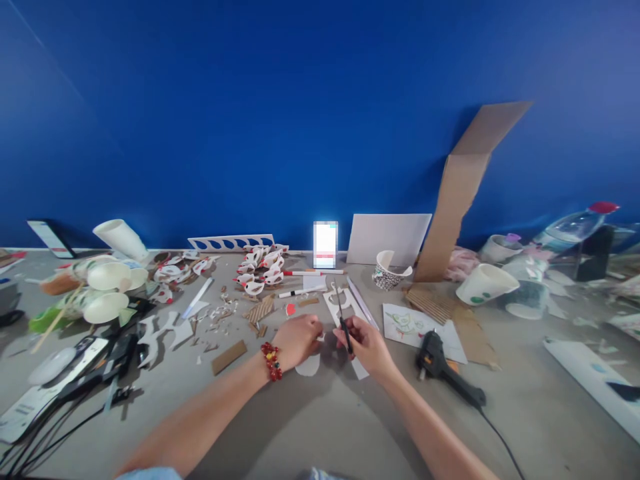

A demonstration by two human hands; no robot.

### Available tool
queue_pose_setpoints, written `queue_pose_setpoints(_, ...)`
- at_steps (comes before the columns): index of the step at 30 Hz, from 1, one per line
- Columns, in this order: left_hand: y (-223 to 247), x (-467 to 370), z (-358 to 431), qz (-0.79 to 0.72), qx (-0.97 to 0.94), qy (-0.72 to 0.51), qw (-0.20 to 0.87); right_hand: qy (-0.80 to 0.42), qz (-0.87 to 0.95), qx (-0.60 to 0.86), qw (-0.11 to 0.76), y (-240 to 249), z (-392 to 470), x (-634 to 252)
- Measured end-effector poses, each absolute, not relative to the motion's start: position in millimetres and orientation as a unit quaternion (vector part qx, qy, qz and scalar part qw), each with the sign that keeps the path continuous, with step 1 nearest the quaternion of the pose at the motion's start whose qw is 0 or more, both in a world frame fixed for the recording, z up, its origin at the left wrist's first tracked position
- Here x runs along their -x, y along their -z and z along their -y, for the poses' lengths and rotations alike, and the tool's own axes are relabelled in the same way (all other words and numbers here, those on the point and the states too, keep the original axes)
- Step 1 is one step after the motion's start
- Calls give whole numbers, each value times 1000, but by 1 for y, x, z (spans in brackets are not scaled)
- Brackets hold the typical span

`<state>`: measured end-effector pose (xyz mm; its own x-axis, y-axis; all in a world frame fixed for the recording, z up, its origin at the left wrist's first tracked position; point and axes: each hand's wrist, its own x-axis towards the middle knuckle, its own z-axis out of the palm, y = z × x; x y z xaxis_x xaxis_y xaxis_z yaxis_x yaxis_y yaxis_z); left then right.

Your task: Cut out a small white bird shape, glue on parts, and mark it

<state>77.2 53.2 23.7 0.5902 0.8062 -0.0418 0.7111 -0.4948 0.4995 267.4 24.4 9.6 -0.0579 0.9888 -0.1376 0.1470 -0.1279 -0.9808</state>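
Observation:
My left hand [299, 339], with a beaded bracelet at the wrist, is curled closed over the table. A small white paper piece [321, 338] shows at its fingertips, mostly hidden by them. Just below the hand lies a rounded white paper cutout [309, 365]. Close by on the right, my right hand [367, 343] grips black-handled scissors [345, 328], their blades pointing away from me. Beneath and beyond the scissors is a white paper strip [361, 369], partly covered by the hand. White paper with a cut-out shape [334, 299] lies ahead of the blades.
A hot glue gun [440, 367] and a drawing [407, 323] lie on the right. Several white paper birds [253, 285] stand at the back. Cardboard scraps [229, 357] are scattered left; paper cups [486, 284] and folded cardboard [453, 200] stand right. A lit phone [325, 245] leans centrally.

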Motion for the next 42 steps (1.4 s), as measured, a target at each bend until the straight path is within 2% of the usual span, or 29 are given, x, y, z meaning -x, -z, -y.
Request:
queue_pose_setpoints(8,-33,-76,-61,-429,-798,-207,370,-549,466,514,466,-12,-22,-264)
queue_pose_setpoints(13,-40,-78,-57,-376,-587,-330,637,-609,421,440,508,-23,-16,-257)
queue_pose_setpoints(15,-38,-81,-54,-354,-530,-344,690,-598,417,435,529,-23,-14,-255)
queue_pose_setpoints(27,-22,-89,-52,-351,-531,-354,685,-512,451,474,556,-6,-16,-259)
queue_pose_setpoints(42,-21,-92,-45,-343,-454,-372,733,-598,369,450,551,-22,-16,-255)
